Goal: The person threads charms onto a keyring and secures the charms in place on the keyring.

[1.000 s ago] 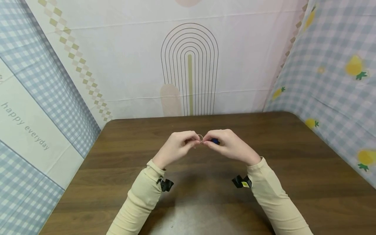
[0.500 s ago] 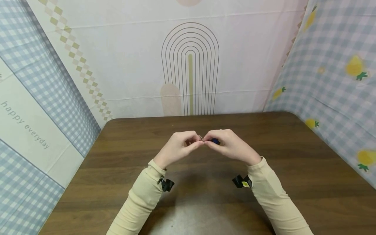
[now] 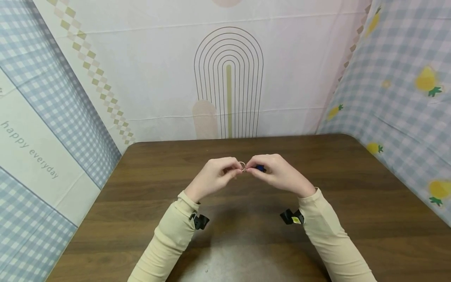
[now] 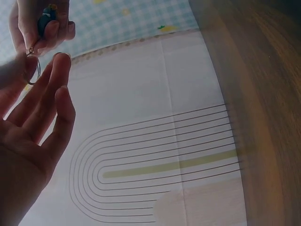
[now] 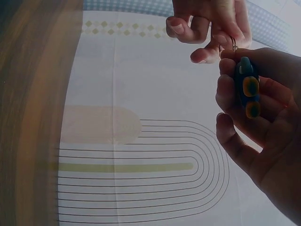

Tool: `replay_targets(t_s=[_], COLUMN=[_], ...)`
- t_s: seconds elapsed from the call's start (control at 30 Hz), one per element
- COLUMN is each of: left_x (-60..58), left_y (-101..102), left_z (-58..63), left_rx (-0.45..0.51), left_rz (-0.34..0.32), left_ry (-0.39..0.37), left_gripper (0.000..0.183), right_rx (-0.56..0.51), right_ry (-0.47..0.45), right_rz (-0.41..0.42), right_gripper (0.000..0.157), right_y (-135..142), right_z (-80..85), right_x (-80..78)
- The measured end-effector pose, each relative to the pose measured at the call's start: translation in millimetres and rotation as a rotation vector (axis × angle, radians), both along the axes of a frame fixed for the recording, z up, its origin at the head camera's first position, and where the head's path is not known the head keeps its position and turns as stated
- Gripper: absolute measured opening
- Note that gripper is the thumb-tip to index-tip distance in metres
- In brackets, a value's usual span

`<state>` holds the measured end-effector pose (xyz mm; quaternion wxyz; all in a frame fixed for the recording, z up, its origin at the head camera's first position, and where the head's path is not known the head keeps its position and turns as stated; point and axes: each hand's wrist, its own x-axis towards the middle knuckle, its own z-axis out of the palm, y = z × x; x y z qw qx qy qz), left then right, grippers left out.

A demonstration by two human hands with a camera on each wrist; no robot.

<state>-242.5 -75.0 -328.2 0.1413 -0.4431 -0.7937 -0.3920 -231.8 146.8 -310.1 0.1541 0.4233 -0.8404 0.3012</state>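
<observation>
Both hands meet in mid-air over the table in the head view, fingertips close together on a keychain. The left hand (image 3: 215, 175) pinches the thin metal key ring (image 4: 38, 70) between thumb and finger, its other fingers spread loosely in the left wrist view. My right hand (image 3: 278, 173) pinches the small connector at the ring's end. Under its curled fingers hangs the keychain's small blue figure (image 5: 248, 87), which has orange round parts with green centres. In the head view only a dark blue bit of that figure shows.
A brown wooden table (image 3: 158, 219) spreads below the hands. Behind it hangs a white cloth (image 3: 158, 78) printed with arched lines, and blue checked cloths (image 3: 398, 86) flank both sides. Each sleeved wrist carries a black camera mount (image 3: 201, 222).
The left fingers closed over the ring half a second ago, and more of the ring shows again now. The right hand has shifted slightly to the right, still holding the keychain.
</observation>
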Motion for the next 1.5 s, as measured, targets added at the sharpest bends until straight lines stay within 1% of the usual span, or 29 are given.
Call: replay_targets(t_s=[0.1,0.13,0.23,0.4,0.5,0.6,0.7,0.77,0.87,0.93,1.03,1.2,1.5], left_x=[0.8,1.3,1.5,-0.3,-0.4,0.2,0.4,0.7,1.5,1.9,2.1,1.6,-0.4], left_y=[0.0,0.1,0.1,-0.5,-1.2,-1.5,-1.6,-1.4,0.2,1.3,1.7,-0.3,-1.0], left_z=[0.7,1.2,1.4,-0.2,0.1,1.0,1.3,1.1,0.6,0.3,-0.4,-0.9,-0.1], left_rx=[0.013,0.015,0.016,0.022,0.021,0.025,0.032,0.028,0.016,0.012,0.017,0.030,0.031], left_rz=[0.000,0.004,0.013,-0.005,-0.014,-0.029,-0.044,-0.033,-0.012,0.000,-0.001,-0.017,-0.041], left_ry=[-0.060,-0.066,-0.055,0.002,0.016,0.004,-0.025,-0.047,-0.067,-0.063,-0.038,-0.027,-0.020], left_gripper=[0.007,0.007,0.005,0.005,0.007,0.009,0.008,0.003,0.008,0.008,0.005,0.008,0.007], right_rx=[-0.002,-0.003,-0.003,-0.004,0.001,0.001,0.001,0.002,0.004,0.005,0.008,0.012,0.025], right_ry=[0.002,0.002,-0.002,-0.023,-0.027,-0.019,-0.011,-0.008,-0.008,-0.009,-0.010,-0.011,-0.001], right_rz=[0.011,0.018,0.024,0.024,0.025,0.026,0.024,0.025,0.033,0.041,0.044,0.036,0.030], right_gripper=[0.002,0.002,0.003,0.004,0.003,0.005,0.007,0.007,0.006,0.007,0.006,0.008,0.005], right_y=[-0.4,-0.6,-1.7,-2.1,-1.5,-0.1,0.8,1.2,1.1,0.7,0.1,-0.2,4.2], right_z=[0.1,-0.1,-0.2,-0.2,0.3,0.6,0.9,0.9,1.5,1.8,1.9,1.2,2.5], right_x=[0.4,0.4,0.5,0.4,0.4,0.3,0.3,0.4,0.9,1.0,0.8,-0.2,0.9])
